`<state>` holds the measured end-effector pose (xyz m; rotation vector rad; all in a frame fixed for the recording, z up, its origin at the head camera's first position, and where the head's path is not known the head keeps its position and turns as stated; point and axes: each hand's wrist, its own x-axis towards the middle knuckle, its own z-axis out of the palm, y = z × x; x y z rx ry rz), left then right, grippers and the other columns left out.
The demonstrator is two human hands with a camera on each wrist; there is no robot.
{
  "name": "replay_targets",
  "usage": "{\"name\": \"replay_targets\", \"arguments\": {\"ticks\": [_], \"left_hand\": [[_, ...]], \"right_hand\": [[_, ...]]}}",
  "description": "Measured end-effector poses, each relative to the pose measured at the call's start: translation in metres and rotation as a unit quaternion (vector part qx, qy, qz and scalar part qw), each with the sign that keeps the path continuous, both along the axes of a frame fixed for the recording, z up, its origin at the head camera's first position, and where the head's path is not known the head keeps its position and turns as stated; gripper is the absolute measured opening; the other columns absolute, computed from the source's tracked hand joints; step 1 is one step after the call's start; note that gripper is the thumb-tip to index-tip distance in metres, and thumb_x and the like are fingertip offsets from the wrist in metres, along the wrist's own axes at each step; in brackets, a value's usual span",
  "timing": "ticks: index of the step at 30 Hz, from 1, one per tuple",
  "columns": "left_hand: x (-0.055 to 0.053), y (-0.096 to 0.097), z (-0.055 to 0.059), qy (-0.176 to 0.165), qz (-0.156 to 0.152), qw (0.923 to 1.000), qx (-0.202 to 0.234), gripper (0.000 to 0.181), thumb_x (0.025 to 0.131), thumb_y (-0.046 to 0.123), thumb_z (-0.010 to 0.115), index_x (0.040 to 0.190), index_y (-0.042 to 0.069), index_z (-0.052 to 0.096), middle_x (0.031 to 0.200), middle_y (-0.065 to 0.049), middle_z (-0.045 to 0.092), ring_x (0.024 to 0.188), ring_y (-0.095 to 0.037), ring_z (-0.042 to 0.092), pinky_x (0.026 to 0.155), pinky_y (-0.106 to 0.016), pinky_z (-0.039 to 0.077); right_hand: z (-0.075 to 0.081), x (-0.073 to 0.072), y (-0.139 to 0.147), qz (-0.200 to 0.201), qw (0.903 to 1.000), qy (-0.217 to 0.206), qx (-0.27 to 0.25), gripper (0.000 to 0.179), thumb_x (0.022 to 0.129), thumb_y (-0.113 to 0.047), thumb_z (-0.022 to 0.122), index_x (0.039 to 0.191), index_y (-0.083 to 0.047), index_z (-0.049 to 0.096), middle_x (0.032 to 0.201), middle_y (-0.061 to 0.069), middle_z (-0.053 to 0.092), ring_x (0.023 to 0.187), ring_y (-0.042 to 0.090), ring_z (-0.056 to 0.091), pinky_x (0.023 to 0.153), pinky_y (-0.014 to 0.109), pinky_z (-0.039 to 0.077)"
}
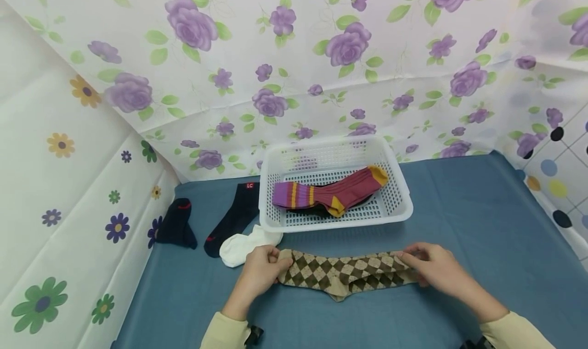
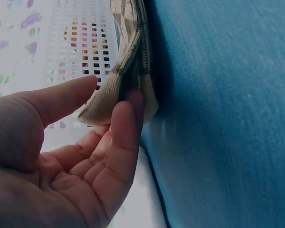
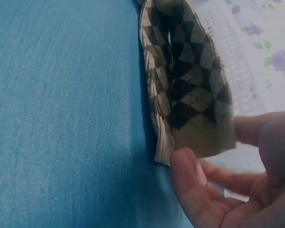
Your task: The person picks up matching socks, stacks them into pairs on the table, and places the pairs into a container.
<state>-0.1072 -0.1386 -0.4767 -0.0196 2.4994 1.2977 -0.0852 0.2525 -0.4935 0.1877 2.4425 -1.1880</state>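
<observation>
Two beige and brown argyle socks (image 1: 321, 272) lie stretched side to side, one against the other, just in front of the basket. My left hand (image 1: 262, 270) pinches the toe end; in the left wrist view a fingertip (image 2: 135, 102) reaches between the two beige toes (image 2: 102, 102). At the other end, my right hand (image 1: 436, 267) pinches the cuffs. The right wrist view shows a cuff (image 3: 199, 140) between the thumb and fingers of that hand, with the second sock's edge (image 3: 159, 118) alongside. The heels point toward me.
Behind the socks stands a white perforated basket (image 1: 337, 227) holding maroon, purple and yellow socks (image 1: 344, 188) over something black. To its left lie a white sock (image 1: 243, 248), a black sock (image 1: 234, 219) and a dark folded sock (image 1: 176, 225). Flowered sheets (image 1: 298, 104) wall the blue cloth.
</observation>
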Motion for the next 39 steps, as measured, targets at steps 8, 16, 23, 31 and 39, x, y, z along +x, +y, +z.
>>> {"name": "replay_targets", "arguments": {"ticks": [8,16,23,31,39], "left_hand": [[-0.001,-0.002,-0.001,0.01,-0.006,0.9999,0.009,0.024,0.087,0.033,0.065,0.086,0.008,0.064,0.062,-0.007,0.058,0.052,-0.02,0.057,0.046,-0.032,0.044],[-0.004,-0.001,-0.001,0.055,0.035,0.9977,0.017,0.02,0.085,0.028,0.069,0.085,0.009,0.064,0.071,-0.003,0.061,0.059,-0.011,0.053,0.052,-0.027,0.045],[-0.006,-0.001,-0.001,0.068,0.067,0.9952,0.022,0.021,0.081,0.026,0.073,0.083,0.008,0.063,0.07,-0.005,0.058,0.058,-0.013,0.052,0.052,-0.028,0.043],[-0.008,-0.003,-0.011,0.034,0.069,0.997,-0.007,0.024,0.08,0.033,0.074,0.082,0.01,0.065,0.068,-0.004,0.059,0.056,-0.012,0.05,0.05,-0.028,0.042],[-0.004,0.0,-0.013,0.035,0.025,0.9987,-0.027,0.026,0.083,0.031,0.071,0.091,0.007,0.062,0.076,-0.006,0.06,0.062,-0.014,0.053,0.054,-0.03,0.043]], "right_hand": [[-0.001,-0.002,-0.002,-0.05,0.9938,-0.007,-0.099,0.061,0.084,-0.045,0.066,0.122,0.001,0.054,0.083,0.011,0.07,0.068,0.024,0.068,0.061,0.035,0.057],[0.012,0.003,0.005,-0.07,0.9856,0.059,-0.142,0.046,0.08,-0.025,0.074,0.119,-0.005,0.06,0.105,0.017,0.066,0.08,0.019,0.069,0.069,0.034,0.057],[0.013,0.011,0.009,-0.056,0.987,0.051,-0.142,0.044,0.078,-0.027,0.076,0.114,-0.007,0.064,0.118,0.016,0.063,0.083,0.02,0.069,0.068,0.035,0.057],[-0.013,0.013,0.007,-0.023,0.9951,0.051,-0.082,0.036,0.076,-0.024,0.077,0.107,-0.008,0.067,0.102,0.011,0.067,0.081,0.014,0.067,0.066,0.027,0.055],[-0.015,0.012,0.002,-0.014,0.996,0.088,0.002,0.033,0.076,-0.041,0.075,0.094,-0.014,0.067,0.086,0.002,0.068,0.076,0.011,0.063,0.063,0.025,0.051]]}}
